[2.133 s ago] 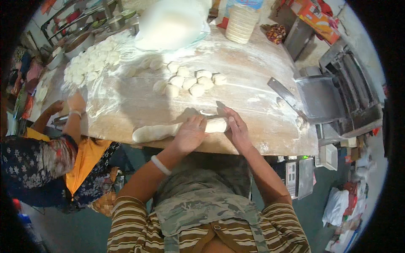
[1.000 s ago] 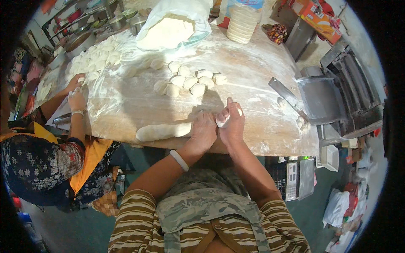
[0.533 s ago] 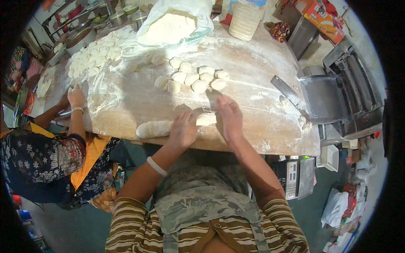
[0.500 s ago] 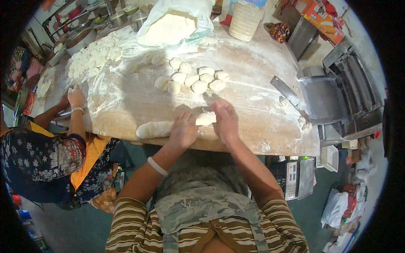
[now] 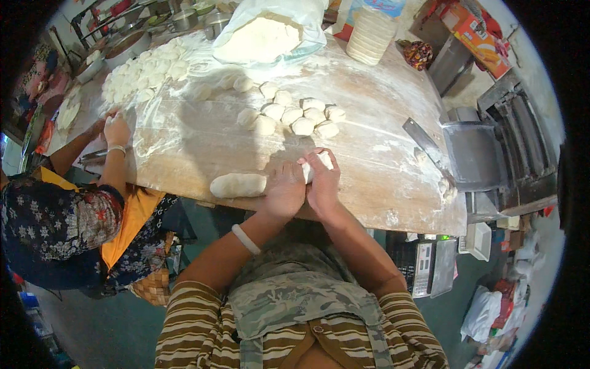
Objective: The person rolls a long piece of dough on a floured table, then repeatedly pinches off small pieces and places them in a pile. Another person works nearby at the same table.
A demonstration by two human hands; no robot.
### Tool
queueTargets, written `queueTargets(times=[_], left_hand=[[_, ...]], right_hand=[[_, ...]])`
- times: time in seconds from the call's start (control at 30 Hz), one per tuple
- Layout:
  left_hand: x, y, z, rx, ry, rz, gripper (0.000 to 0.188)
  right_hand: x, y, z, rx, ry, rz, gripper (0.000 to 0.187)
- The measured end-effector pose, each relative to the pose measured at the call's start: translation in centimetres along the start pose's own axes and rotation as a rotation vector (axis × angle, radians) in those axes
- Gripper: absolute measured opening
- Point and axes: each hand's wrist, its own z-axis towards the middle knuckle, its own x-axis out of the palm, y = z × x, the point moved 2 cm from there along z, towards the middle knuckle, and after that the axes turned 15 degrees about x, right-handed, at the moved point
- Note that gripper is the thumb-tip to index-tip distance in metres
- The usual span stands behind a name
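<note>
Dough log (image 5: 238, 184) lies at near table (image 5: 381, 178) edge; we see left hand (image 5: 286, 190) on its end, right hand (image 5: 322, 181) pinching dough piece (image 5: 316, 165) beside it

On the table (image 5: 381, 123) we see the dough log (image 5: 238, 184) left of our hands, dough balls (image 5: 294, 114) behind them, flour bag (image 5: 269, 37) farther back.

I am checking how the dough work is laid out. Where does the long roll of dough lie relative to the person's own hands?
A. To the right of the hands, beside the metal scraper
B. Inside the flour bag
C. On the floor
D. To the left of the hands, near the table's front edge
D: the dough roll lies near the front edge of the table, just left of the left hand and right hand, which pinch a small dough piece.
</note>
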Motion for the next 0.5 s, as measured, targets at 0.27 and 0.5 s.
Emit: queueTargets(times=[0.27, 0.5], left_hand=[[2.0, 0.1, 0.5, 0.008, -0.047, -0.035, 0.036], [-2.6, 2.0, 0.9, -0.042, 0.331, -0.35, 0.067]], right_hand=[[2.8, 2.2, -1.4, 0.184, -0.02, 0.272, 0.014], [3.6, 4.5, 2.6, 0.194, 0.227, 0.071, 0.045]])
